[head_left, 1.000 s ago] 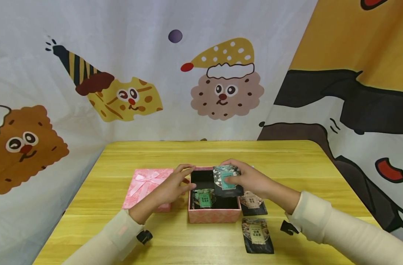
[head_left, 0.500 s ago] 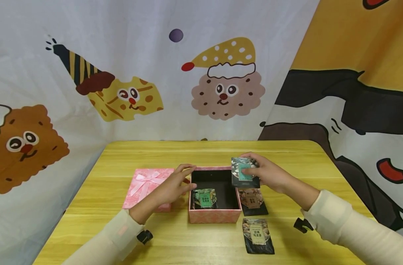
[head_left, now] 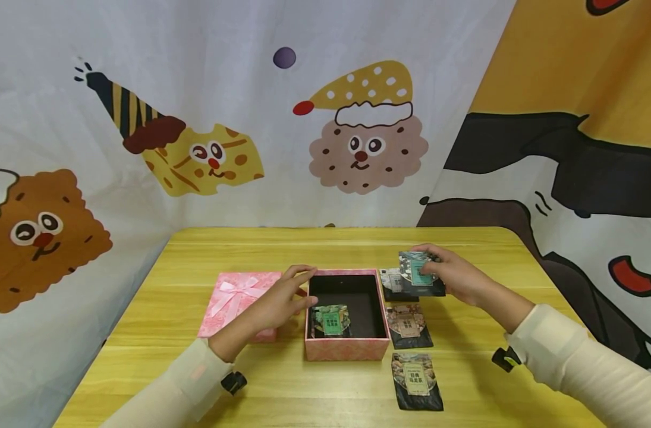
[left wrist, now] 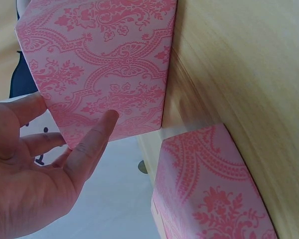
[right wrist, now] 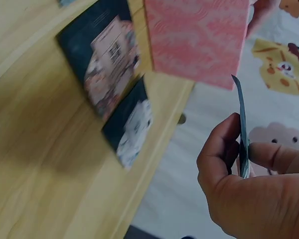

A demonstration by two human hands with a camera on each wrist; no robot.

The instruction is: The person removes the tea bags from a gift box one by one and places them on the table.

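Note:
My right hand pinches a dark tea sachet with a teal label between thumb and fingers. It is above the table, to the right of the pink box, and overlaps a grey-white labelled sachet in the head view. My left hand touches the box's left side with fairly straight fingers. In the left wrist view one finger lies along the patterned wall, with another fingertip at the rim. Inside the box lies a green-labelled tea sachet.
The pink lid with a ribbon bow lies left of the box, partly behind my left arm. Right of the box are a brown-labelled sachet and, nearer the front, a cream-labelled sachet. A cartoon-printed curtain hangs behind the wooden table.
My right hand has carried the teal-labelled sachet from over the box to the right, uncovering the grey-white sachet on the table. The left hand stays at the box.

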